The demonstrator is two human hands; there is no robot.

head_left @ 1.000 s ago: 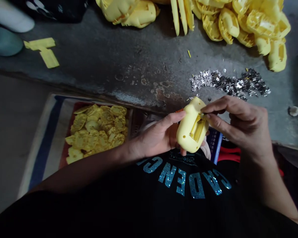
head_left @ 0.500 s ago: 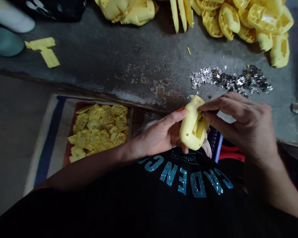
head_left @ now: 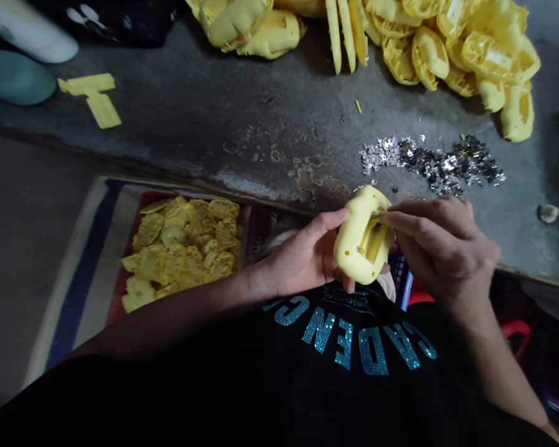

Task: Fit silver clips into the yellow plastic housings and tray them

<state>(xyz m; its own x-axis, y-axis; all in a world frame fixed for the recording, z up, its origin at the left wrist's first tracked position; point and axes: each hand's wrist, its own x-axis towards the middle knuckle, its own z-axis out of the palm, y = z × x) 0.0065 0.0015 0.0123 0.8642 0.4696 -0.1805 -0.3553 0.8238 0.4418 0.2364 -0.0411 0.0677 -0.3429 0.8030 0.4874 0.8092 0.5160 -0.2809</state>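
Note:
My left hand (head_left: 314,251) grips a yellow plastic shell (head_left: 351,233) by its left side, thumb on top and fingers underneath. The shell is rounded, with small holes and a long rectangular slot facing up. Fingers of my right hand (head_left: 447,248) are pinched together at the upper end of that slot. Whatever they hold is hidden or too small to make out. Beyond the shell, on the grey table, lies a pile of small shiny metal clips (head_left: 440,162).
Many yellow shells (head_left: 479,49) are heaped along the table's far side. Yellow flat pieces (head_left: 103,110) lie at left beside a green rounded object (head_left: 16,77). Below the table edge, a red tray (head_left: 121,313) holds yellow parts. A whitish lump (head_left: 548,213) sits at right.
My right hand has shifted slightly left and down, its fingers still at the slot's upper end. The shell stays in my left hand, tilted slightly differently. The whole view has shifted a little.

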